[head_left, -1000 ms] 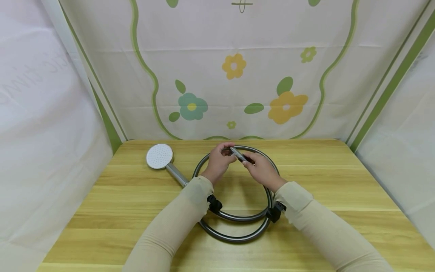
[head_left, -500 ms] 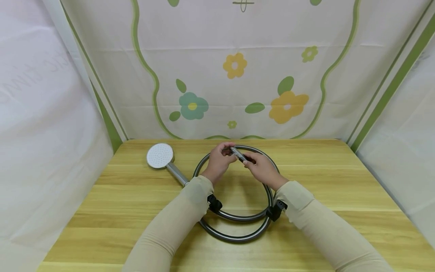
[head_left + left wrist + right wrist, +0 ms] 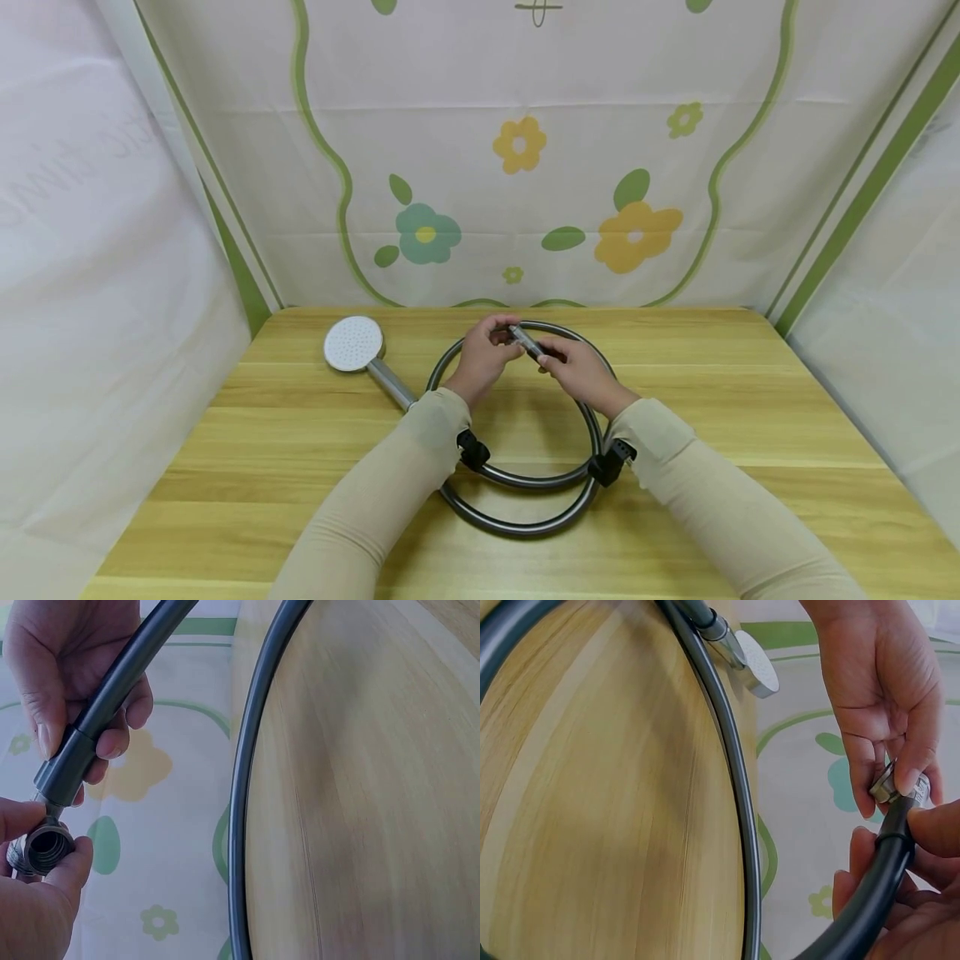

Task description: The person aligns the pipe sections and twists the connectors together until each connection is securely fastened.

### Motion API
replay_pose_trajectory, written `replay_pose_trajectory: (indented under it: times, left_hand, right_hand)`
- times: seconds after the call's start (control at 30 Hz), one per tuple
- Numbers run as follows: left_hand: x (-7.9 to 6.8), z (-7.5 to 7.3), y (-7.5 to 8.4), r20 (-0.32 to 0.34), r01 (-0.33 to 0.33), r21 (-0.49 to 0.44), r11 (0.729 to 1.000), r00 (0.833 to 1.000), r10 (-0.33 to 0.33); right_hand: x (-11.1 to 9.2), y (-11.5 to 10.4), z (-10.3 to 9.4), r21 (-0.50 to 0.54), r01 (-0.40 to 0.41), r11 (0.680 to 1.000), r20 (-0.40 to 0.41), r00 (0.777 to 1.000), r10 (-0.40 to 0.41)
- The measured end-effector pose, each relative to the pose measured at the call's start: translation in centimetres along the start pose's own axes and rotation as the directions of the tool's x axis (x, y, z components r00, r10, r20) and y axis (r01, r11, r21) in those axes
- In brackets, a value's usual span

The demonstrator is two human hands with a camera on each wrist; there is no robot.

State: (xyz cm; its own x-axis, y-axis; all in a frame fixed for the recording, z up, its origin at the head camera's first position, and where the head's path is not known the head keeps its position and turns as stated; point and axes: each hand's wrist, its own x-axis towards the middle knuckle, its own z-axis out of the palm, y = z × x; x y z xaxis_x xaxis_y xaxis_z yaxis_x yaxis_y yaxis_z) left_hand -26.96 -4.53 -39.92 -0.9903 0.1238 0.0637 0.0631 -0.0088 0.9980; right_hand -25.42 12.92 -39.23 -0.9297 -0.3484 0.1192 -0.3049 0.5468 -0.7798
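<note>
My left hand (image 3: 480,358) pinches a small metal fitting (image 3: 49,849) between thumb and fingers. The fitting has a threaded round opening, plainly visible in the left wrist view. My right hand (image 3: 581,375) grips the dark collar (image 3: 66,766) at the end of a dark grey shower hose (image 3: 525,528). Fitting and collar meet end to end between the hands; how deeply they are joined is hidden. The rest of the hose lies coiled on the table beneath my wrists. Left of the hands rests a shower head (image 3: 354,343), white face up, its grey handle pointing towards the coil.
The wooden table (image 3: 285,492) reaches back to a flower-printed cloth (image 3: 465,167). White cloth walls (image 3: 112,292) stand at both sides. Dark wrist cameras (image 3: 472,450) hang under the sleeves, over the hose loops.
My right thumb and fingers have shifted slightly on the hose's end. My left hand keeps its pinch on the fitting, and the shower head and coil stay put.
</note>
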Motion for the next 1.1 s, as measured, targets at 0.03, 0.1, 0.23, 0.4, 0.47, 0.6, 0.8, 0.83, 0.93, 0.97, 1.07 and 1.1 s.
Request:
replay_pose_trajectory:
  times: [0.03, 0.1, 0.23, 0.4, 0.47, 0.6, 0.8, 0.83, 0.93, 0.97, 1.07, 1.1]
  left_hand:
    - [0.01, -0.01, -0.02, 0.002, 0.000, 0.001, 1.000, 1.000, 0.000]
    - [-0.01, -0.03, 0.00, 0.006, 0.001, 0.002, 1.000, 1.000, -0.001]
    - [-0.04, -0.06, 0.03, 0.012, 0.002, 0.000, 1.000, 1.000, -0.002]
    - [-0.05, -0.04, 0.07, 0.006, 0.007, -0.002, 1.000, 1.000, -0.007]
    - [-0.02, -0.03, 0.04, 0.005, 0.004, -0.003, 1.000, 1.000, -0.004]
    - [0.05, 0.01, 0.02, 0.004, 0.005, -0.004, 1.000, 1.000, -0.005]
    - [0.12, -0.05, 0.01, 0.017, 0.018, -0.013, 1.000, 1.000, -0.017]
    - [0.12, -0.07, 0.01, 0.021, 0.018, -0.016, 1.000, 1.000, -0.018]
    - [0.08, -0.08, 0.05, 0.025, 0.018, -0.020, 1.000, 1.000, -0.017]
    - [0.10, -0.08, 0.03, 0.025, 0.017, -0.022, 1.000, 1.000, -0.017]
    - [0.12, -0.05, 0.01, 0.021, 0.016, -0.020, 1.000, 1.000, -0.015]
    - [0.12, -0.04, 0.00, 0.019, 0.016, -0.020, 1.000, 1.000, -0.015]
  right_hand:
    - [0.01, 0.00, -0.02, 0.004, -0.003, 1.000, 0.003, 1.000, 0.003]
    - [0.03, 0.02, -0.04, 0.005, -0.008, 1.000, 0.009, 1.000, 0.008]
    - [0.12, 0.02, -0.09, 0.006, -0.022, 1.000, 0.020, 1.000, 0.022]
    - [0.19, 0.01, -0.14, 0.019, -0.047, 0.999, 0.028, 0.999, 0.047]
    - [0.21, 0.01, -0.16, 0.024, -0.056, 0.998, 0.032, 0.998, 0.055]
    - [0.31, 0.00, -0.18, 0.037, -0.073, 0.997, 0.043, 0.997, 0.072]
    - [0.53, -0.09, -0.22, 0.060, -0.090, 0.994, 0.056, 0.995, 0.087]
    - [0.57, -0.08, -0.23, 0.064, -0.094, 0.994, 0.059, 0.994, 0.090]
    - [0.70, 0.05, -0.26, 0.078, -0.098, 0.992, 0.070, 0.993, 0.092]
    - [0.75, 0.10, -0.26, 0.088, -0.104, 0.991, 0.073, 0.993, 0.097]
    - [0.82, 0.20, -0.29, 0.102, -0.109, 0.989, 0.085, 0.991, 0.100]
    - [0.83, 0.23, -0.29, 0.109, -0.111, 0.988, 0.086, 0.991, 0.102]
